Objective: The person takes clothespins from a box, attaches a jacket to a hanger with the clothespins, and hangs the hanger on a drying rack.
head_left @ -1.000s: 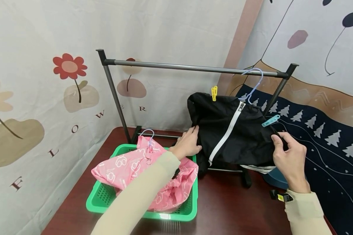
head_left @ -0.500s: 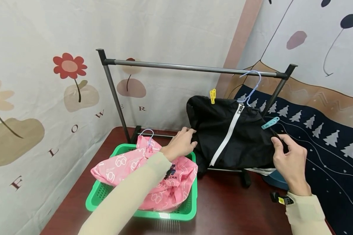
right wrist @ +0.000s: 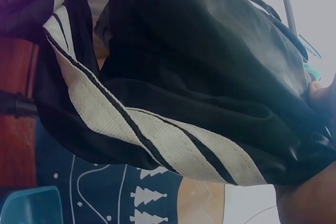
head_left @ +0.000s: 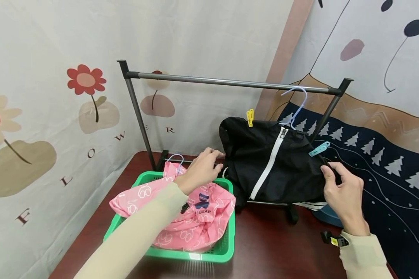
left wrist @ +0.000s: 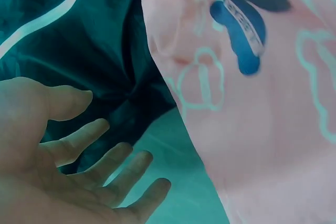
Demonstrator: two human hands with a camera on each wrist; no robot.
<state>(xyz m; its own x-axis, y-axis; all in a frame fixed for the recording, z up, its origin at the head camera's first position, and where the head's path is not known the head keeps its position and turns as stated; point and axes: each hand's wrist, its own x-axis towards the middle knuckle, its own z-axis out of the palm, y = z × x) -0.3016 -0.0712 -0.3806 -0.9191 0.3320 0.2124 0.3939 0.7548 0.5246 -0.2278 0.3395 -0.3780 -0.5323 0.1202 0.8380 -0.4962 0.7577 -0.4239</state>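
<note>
A black jacket (head_left: 276, 162) with a white zipper hangs from a pale blue hanger (head_left: 300, 106) on the rack's bar. A yellow clothespin (head_left: 250, 117) and a light blue clothespin (head_left: 319, 149) are clipped along its top. My right hand (head_left: 343, 193) pinches the jacket's right edge. In the right wrist view the striped white hem (right wrist: 157, 129) shows below the black cloth. My left hand (head_left: 200, 170) is beside the jacket's left edge, over a pink garment (head_left: 202, 217). Its fingers (left wrist: 128, 174) are spread and hold nothing in the left wrist view.
The grey rack (head_left: 230, 82) stands on a dark red table (head_left: 265, 240). A green basket (head_left: 227, 254) with the pink printed garment and its hanger sits front left. Behind the right hand is a blue container (head_left: 326, 217). Printed cloth walls enclose the back and right.
My left hand has come away from the black jacket and moved left over the pink garment. The jacket has shifted slightly left and down. My right hand stays at its right edge.
</note>
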